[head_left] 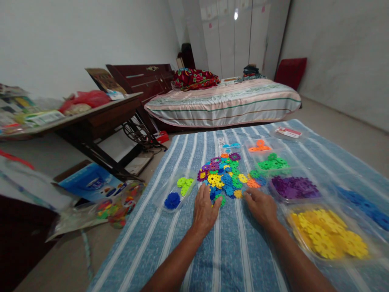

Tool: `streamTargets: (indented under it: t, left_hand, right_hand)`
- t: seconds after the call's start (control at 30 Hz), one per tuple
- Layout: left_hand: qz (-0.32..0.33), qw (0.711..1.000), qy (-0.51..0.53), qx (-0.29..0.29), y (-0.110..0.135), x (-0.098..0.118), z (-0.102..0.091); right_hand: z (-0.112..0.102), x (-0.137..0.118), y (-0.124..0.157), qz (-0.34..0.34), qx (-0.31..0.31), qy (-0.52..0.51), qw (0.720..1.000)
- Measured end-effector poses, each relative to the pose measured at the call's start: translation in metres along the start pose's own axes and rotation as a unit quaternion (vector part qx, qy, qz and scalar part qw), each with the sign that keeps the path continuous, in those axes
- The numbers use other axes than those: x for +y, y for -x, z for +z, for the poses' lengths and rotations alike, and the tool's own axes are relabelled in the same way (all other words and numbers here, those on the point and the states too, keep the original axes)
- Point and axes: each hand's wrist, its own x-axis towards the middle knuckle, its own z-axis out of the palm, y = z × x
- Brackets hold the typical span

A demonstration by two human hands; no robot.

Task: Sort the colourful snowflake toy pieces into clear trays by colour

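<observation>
A person sits at a blue striped cloth (231, 251) spread on the floor, both hands at the near edge of a pile of plastic discs (226, 172) that lies in the middle of the cloth, just ahead of the fingertips.

The left hand (206, 209) lies palm down with its grip loose and spread, fingers touching the nearest green and blue pieces and holding nothing that shows. The right hand (261, 206) rests just beside the pile's right edge with its fingers curled toward an orange piece; whether that grip has closed on anything cannot be told.

The discs look light, stiff and toothed at the rim (the sort that slot into one another), so they are likely to snag on their neighbours and slide easily on the cloth. A fingertip pinch across one disc's rim looks the surest hold, taken from the loose edge of the pile rather than its tangled middle.

By count there are two hands, one mixed pile and six clear trays. Five trays on the right hold sorted colours: orange discs (259, 147), green discs (273, 163), purple discs (293, 187), yellow discs (328, 235) and blue discs (364, 202). The left tray (165, 190) holds two clusters, one blue and one lime. The loose pieces are too many to count. A bed (225, 103) stands behind.
</observation>
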Motion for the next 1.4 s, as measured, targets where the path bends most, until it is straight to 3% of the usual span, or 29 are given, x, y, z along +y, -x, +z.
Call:
streamTargets:
  t: [0.13, 0.23, 0.37, 0.53, 0.7, 0.87, 1.2, 1.3, 1.4]
  left_hand:
    - [0.01, 0.999, 0.015, -0.031, 0.004, 0.029, 0.0]
    - [0.029, 0.999, -0.003, -0.016, -0.005, 0.04, -0.004]
    - [0.004, 0.998, -0.053, 0.012, -0.037, 0.036, -0.013]
    - [-0.049, 0.993, -0.105, -0.026, -0.086, 0.028, -0.015]
    - [-0.104, 0.983, -0.14, -0.049, -0.113, 0.031, -0.012]
    - [-0.106, 0.982, -0.143, -0.06, -0.107, 0.041, -0.012]
    - [0.009, 0.994, -0.056, -0.096, -0.044, 0.06, -0.005]
    - [0.021, 0.996, -0.052, -0.07, -0.055, 0.058, -0.008]
    - [-0.013, 0.996, -0.08, -0.023, -0.09, 0.05, -0.014]
  right_hand:
    - [0.001, 0.001, 0.001, -0.01, 0.002, -0.014, 1.0]
    - [0.002, 0.0, 0.001, -0.008, 0.011, -0.016, 1.0]
    - [0.001, -0.001, 0.001, -0.011, 0.006, -0.005, 1.0]
    - [0.001, -0.002, 0.002, -0.013, 0.006, -0.01, 1.0]
    - [0.004, -0.004, 0.001, -0.023, 0.015, -0.022, 0.999]
    - [0.007, -0.005, 0.0, -0.025, 0.016, -0.031, 0.999]
    - [0.008, -0.007, 0.0, -0.026, 0.013, -0.042, 0.999]
    - [0.009, -0.007, -0.001, -0.029, 0.017, -0.039, 0.999]
    - [0.01, -0.007, -0.001, -0.031, 0.019, -0.039, 0.999]
